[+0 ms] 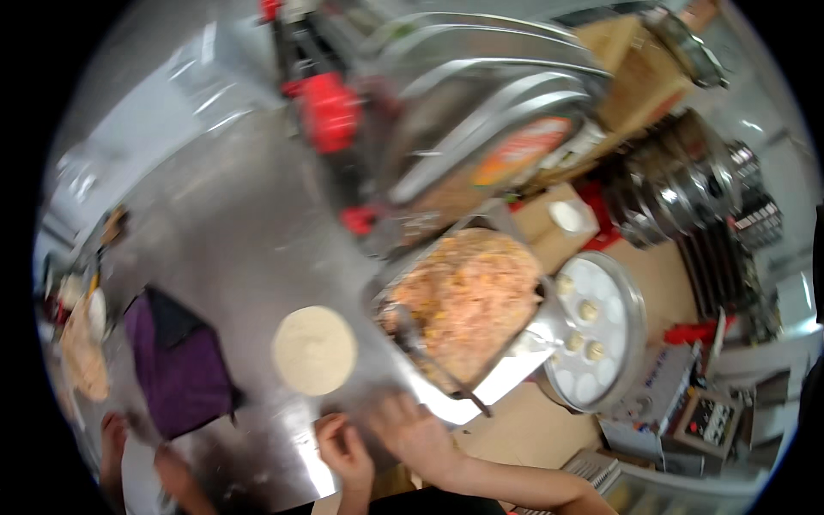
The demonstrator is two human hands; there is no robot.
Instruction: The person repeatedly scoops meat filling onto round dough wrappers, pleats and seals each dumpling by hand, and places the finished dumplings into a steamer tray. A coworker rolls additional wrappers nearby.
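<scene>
Here, the pale, flat, round dough sheet [314, 350] lies just ahead of the loosely curled left hand [345, 452]; the blurred right hand [415, 436] looks spread, beside it.

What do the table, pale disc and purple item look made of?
Table: metal, likely stainless steel, satin, from its sheen and glare. Pale disc: probably dough, matte, by its cream colour. Purple item: apparently fabric, matte, from its sheenless surface.

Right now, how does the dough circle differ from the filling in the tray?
The dough circle is pale cream all over; the filling is mottled orange-pink. The dough circle lies flat on the metal table; the filling sits inside a rectangular tray. Both lie uncovered.
</scene>
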